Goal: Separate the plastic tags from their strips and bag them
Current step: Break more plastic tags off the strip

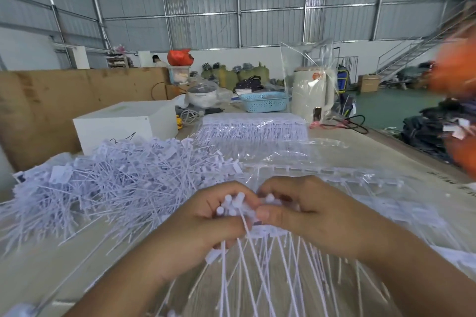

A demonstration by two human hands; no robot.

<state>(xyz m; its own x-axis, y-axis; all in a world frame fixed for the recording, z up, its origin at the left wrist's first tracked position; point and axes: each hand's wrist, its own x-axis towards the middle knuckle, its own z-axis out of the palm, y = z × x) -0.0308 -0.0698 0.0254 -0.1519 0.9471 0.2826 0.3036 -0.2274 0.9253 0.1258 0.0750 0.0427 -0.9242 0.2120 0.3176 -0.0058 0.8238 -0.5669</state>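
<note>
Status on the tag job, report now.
Left hand grips a bunch of loose tags. Right hand pinches the strip. Loose pile at left. Nothing in the way.

Pulling white plastic tags off a strip, hands close together.

Left hand [206, 224] gripping a bunch of loose tags [231, 204]; right hand [306, 216] pinching the strip [270, 233]. Heap of separated tags [108, 177] at left, bagged strips [255, 127] farther off.

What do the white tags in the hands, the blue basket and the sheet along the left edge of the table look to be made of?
Tags: likely matte white plastic, thin stems with moulded round heads.
Basket: probably light blue plastic, with moulded cut-out holes in its wall.
Sheet: seemingly plain brown cardboard, dull and scuffed.
</note>
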